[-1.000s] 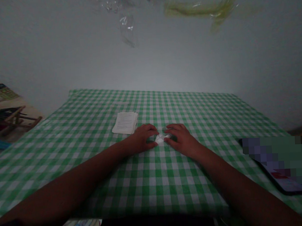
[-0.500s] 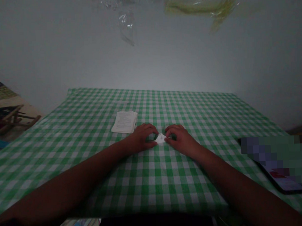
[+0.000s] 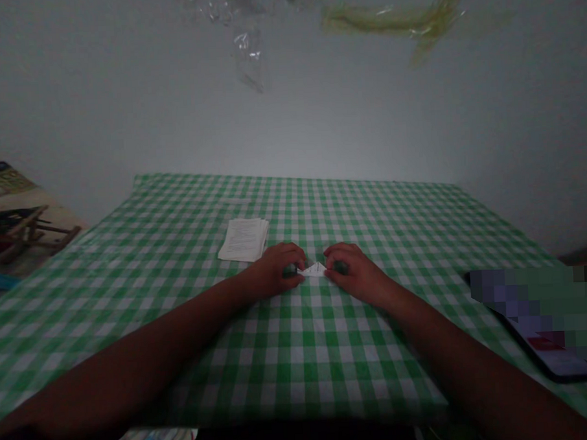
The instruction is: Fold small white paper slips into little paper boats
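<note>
Between my hands is a small folded piece of printed paper (image 3: 316,269), white with dark marks and peaked at the top. My left hand (image 3: 279,268) has its curled fingers and thumb closed on the paper's left end. On the right end, the thumb and fingers of my right hand (image 3: 353,269) pinch it in the same way. The fingertips partly cover both ends. Just beyond my left hand lies a stack of printed paper sheets (image 3: 243,240).
A green and white checked cloth (image 3: 318,348) covers the table, which meets a wall (image 3: 309,128) at the back. A phone (image 3: 552,358), partly blurred out, lies at the right. Wooden furniture (image 3: 36,231) stands on the floor at far left.
The folded paper now looks lower and flatter, with its peak shifted slightly to the right. My right hand has moved a little to the right; my left hand stays nearly in place.
</note>
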A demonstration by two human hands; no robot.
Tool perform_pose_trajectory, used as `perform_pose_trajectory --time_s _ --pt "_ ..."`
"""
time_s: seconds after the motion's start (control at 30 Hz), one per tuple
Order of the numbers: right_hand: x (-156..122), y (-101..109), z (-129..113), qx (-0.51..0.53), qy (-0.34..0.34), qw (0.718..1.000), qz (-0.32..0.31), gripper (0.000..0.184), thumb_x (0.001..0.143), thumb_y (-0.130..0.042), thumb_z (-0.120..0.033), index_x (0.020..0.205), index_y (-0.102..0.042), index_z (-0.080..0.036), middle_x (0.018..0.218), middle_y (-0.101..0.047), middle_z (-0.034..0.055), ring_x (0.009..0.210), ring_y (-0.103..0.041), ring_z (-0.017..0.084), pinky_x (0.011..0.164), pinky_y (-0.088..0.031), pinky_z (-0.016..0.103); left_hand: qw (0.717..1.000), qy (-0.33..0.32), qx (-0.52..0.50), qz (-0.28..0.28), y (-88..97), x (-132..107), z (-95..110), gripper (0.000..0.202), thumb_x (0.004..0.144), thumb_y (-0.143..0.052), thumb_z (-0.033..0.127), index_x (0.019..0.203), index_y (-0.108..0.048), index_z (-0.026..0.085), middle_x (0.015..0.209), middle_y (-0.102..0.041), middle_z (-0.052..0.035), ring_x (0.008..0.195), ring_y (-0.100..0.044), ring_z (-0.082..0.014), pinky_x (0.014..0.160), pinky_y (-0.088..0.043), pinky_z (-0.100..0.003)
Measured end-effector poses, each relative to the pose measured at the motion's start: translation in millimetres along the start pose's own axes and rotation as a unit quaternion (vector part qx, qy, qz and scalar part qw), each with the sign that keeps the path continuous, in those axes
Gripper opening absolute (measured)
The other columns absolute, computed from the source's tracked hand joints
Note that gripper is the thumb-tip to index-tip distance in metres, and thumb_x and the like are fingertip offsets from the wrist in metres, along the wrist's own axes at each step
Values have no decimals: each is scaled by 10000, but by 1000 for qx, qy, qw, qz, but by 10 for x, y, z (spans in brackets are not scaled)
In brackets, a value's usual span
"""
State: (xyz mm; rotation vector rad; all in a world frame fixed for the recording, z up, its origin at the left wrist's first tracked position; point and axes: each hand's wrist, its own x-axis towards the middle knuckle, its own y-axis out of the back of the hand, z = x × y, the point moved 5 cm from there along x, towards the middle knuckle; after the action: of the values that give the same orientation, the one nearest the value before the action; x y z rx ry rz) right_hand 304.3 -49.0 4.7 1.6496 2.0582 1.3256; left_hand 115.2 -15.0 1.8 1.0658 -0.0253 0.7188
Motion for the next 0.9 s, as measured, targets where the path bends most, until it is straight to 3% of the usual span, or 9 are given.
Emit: perform_pose_trajectory --time_s 0.2,0.43,0.9 --pt "-15 -9 -23 -30 3 999 -16 116 797 -683 -153 858 -639 -241 1113 -659 62 1117 -568 246 975 -443 448 1000 3 9 -15 14 14 35 70 878 -605 225 921 -646 188 1104 -647 -62 1048 -579 -199 975 -438 -378" --pt "-26 -32 19 -49 7 999 -20 93 834 -658 -183 893 -669 -255 1137 -657 58 1136 -559 249 986 -441 464 1000 6 12 -23 25 17 26 172 942 -496 216 945 -666 191 1167 -646 -68 1104 -560 -206 1019 -417 -396" --pt "-23 -40 0 -65 16 998 -13 115 814 -654 -140 873 -658 -238 1115 -665 65 1109 -573 248 978 -432 462 1000 22 18 -3 9 31 -5 98 920 -529 209 917 -623 182 1091 -652 -69 1076 -564 -206 984 -442 -394"
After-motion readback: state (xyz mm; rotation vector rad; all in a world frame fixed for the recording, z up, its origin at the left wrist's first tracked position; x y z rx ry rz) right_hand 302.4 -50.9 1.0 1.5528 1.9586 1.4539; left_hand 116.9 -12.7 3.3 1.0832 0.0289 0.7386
